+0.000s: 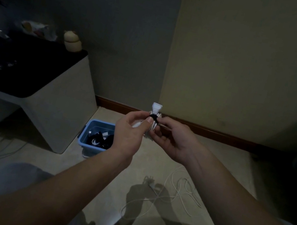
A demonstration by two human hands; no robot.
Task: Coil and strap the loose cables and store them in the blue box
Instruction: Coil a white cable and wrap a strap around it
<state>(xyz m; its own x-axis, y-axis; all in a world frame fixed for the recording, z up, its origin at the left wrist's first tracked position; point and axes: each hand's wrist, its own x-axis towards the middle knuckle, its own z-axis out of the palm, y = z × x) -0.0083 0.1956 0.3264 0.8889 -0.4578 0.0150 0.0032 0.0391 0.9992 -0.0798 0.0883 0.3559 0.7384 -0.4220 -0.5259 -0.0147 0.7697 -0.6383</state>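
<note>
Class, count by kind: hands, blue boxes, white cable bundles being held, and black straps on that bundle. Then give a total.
Hands: 2 (left hand, right hand)
Blue box: 1
White cable bundle: 1
Black strap: 1
Total: 5

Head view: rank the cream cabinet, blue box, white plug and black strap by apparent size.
1. cream cabinet
2. blue box, partly hidden by the left hand
3. white plug and black strap: about alike, not ranked; both sit nearer the camera than the box.
</note>
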